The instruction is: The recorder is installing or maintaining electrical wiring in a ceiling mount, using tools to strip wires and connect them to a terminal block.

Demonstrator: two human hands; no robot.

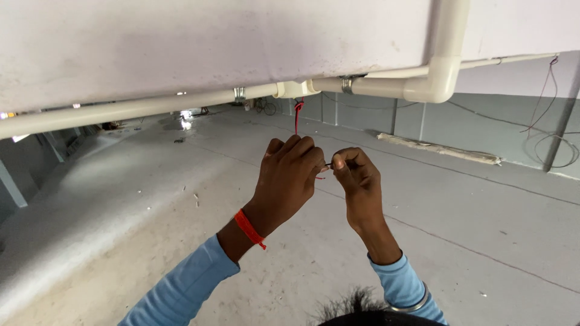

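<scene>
Reaching up toward a white pipe point(181, 104) fixed under a ceiling point(181, 42), both hands meet just below a pipe joint point(296, 89). A red wire point(298, 115) hangs down from the joint and drops behind the left hand point(289, 181), whose fingers are curled tight into a near fist, knuckles facing the camera; whether the wire passes through that fist cannot be told. The right hand point(357, 181) is also closed, thumb and forefinger pinched on a thin dark wire end point(328, 165) that bridges the small gap between the two hands. A bit of red shows just under that gap. The hands sit almost touching, side by side. An orange band point(249, 229) circles the left wrist, a metal bangle point(414, 305) the right, and both arms wear light blue sleeves point(181, 290). Metal clamps point(240, 94) hold the pipe.
</scene>
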